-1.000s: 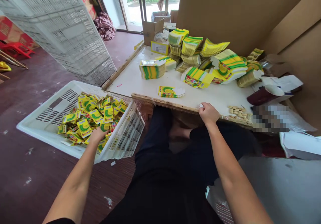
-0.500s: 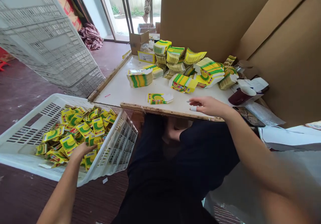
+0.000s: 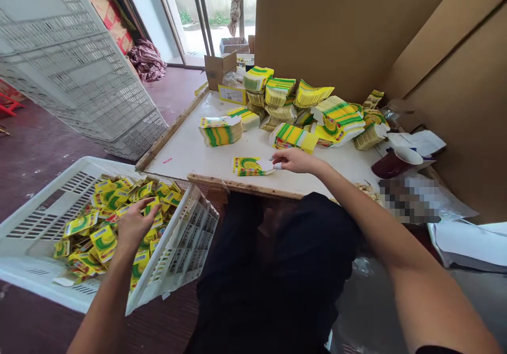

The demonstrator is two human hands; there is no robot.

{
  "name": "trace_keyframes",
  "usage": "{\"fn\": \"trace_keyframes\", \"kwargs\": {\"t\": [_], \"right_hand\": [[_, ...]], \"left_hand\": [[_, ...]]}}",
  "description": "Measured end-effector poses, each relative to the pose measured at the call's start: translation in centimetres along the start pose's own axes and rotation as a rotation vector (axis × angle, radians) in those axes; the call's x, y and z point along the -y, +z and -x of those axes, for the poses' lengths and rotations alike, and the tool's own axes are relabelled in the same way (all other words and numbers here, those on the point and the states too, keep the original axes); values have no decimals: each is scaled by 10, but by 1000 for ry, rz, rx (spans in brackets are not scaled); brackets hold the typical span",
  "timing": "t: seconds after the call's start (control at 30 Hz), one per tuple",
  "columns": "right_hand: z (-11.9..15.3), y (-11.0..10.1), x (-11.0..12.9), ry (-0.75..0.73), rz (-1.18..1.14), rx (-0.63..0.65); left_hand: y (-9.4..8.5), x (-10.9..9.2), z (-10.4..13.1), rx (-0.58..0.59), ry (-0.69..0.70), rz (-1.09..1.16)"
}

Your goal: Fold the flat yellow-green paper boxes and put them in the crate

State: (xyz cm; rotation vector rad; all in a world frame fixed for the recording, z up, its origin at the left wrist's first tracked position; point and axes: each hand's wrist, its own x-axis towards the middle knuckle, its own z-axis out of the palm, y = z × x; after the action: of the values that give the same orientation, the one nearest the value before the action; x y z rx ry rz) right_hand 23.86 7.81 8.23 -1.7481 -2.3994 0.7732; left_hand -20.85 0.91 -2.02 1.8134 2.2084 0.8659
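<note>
My left hand (image 3: 137,224) is over a white plastic crate (image 3: 43,214), fingers apart and holding nothing. Beneath it lies a heap of small yellow-and-green folded cartons (image 3: 105,240). On the table, my right hand (image 3: 293,160) reaches to the right end of a short stack of flat yellow cartons (image 3: 249,165). Its thumb and fingertips are slightly apart at the white flaps; whether they touch is hard to see. White covers sit on some of its fingertips. A taller stack of flat cartons (image 3: 221,132) stands just behind.
More carton bundles (image 3: 279,92) pile up at the table's back, beside an open cardboard box (image 3: 219,71). A dark red cup (image 3: 396,162) stands at the right. Stacked crates (image 3: 79,63) lean in at the left. A wooden strip (image 3: 245,186) edges the white table (image 3: 186,148).
My right hand has moved left across the table to the short carton stack. My left hand has risen off the heap, its fingers now empty and spread.
</note>
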Motion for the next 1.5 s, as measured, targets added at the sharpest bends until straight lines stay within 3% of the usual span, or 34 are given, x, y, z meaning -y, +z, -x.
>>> {"fn": "trace_keyframes", "kwargs": {"t": [0.17, 0.3, 0.43, 0.67, 1.07, 1.27, 1.37, 1.5], "right_hand": [[-36, -8, 10, 12, 153, 112], [-57, 20, 24, 70, 249, 146], [-66, 51, 37, 143, 291, 84], [-72, 76, 45, 246, 240, -47], [-68, 84, 39, 404, 53, -215], [-50, 90, 34, 354, -107, -356], [-34, 103, 39, 311, -320, -439], [-4, 131, 62, 151, -816, -454]], "left_hand": [[39, -56, 10, 173, 102, 205], [71, -99, 25, 296, 225, 395], [93, -124, 40, 370, 292, 508], [106, -126, 57, 465, 230, 614], [119, -125, 58, 535, 227, 636], [114, -129, 61, 550, 81, 710], [112, -136, 59, 523, -45, 875], [110, -155, 53, 321, -192, 1312]]}}
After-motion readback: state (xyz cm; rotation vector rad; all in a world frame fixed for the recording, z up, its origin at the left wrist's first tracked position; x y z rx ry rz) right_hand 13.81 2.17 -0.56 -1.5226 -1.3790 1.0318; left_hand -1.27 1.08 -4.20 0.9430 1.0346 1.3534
